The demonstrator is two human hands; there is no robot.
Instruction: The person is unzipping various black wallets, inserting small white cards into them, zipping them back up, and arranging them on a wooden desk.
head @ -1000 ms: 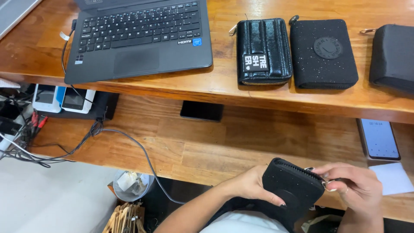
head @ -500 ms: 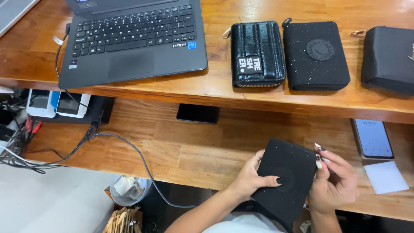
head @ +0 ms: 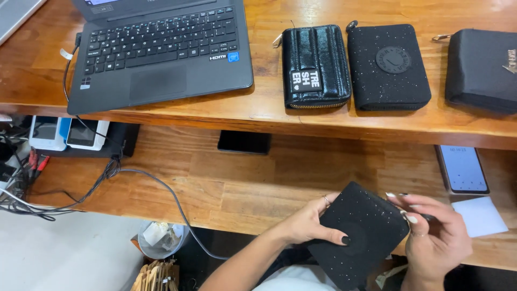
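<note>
Tilted flatter since before: black glitter wallet [head: 363,237], zipped, my left hand [head: 307,223] and right hand [head: 436,240] grips pinching it at desk's [head: 226,188] near edge.

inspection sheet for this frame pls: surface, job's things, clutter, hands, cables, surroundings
Surface: two-level wooden desk, upper shelf and lower ledge.
Job's things: black glittery wallet, held over the lower ledge's front edge.
Clutter: laptop, glossy black wallet, glittery black wallet, black pouch on the upper shelf; smartphone, white note, dark phone below.
Hands: left hand grips the wallet, thumb on its face; right hand at its right edge.
Cables: grey cable crosses the ledge; tangle at left.
Surroundings: small bin below.
</note>
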